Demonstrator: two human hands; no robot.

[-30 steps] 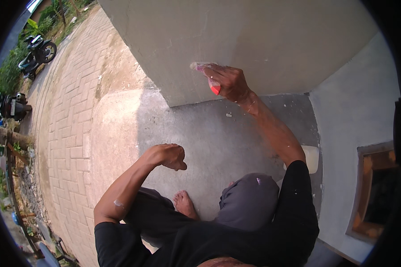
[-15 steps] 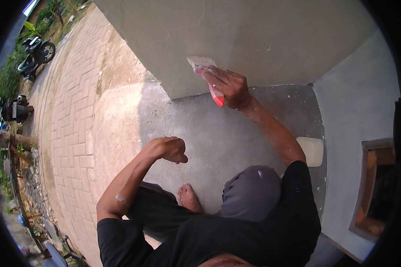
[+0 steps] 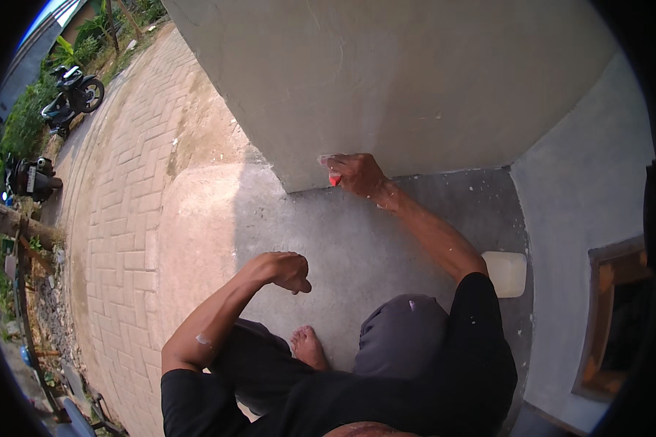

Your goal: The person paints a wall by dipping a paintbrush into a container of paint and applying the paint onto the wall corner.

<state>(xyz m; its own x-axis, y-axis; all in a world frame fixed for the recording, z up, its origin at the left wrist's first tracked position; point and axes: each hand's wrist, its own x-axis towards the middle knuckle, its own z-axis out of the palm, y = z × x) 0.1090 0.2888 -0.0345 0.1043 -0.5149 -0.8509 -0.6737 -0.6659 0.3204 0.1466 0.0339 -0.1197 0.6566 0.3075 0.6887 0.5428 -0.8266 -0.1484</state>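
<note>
My right hand [image 3: 362,175] is closed around a paintbrush [image 3: 334,180] with a red handle. Its pale, paint-coated bristles are at the low part of the grey wall [image 3: 430,80], just above where it meets the floor; the hand hides much of the brush. Nearer to me, my left hand [image 3: 288,272] hangs bent at the wrist over the floor, fingers curled in. Nothing shows sticking out of it, and it touches nothing.
On the grey concrete floor [image 3: 306,233], a cream plastic container [image 3: 504,274] stands by my right elbow, near the side wall [image 3: 568,197]. A wood-framed opening [image 3: 598,320] is at the right. Beyond the wall's left corner runs a paved lane [image 3: 124,218] with motorbikes [image 3: 73,98] parked along it.
My right hand has brought the brush down the wall toward the floor, and the handle now points more toward me. The left hand keeps its curled pose; the whole view has shifted slightly.
</note>
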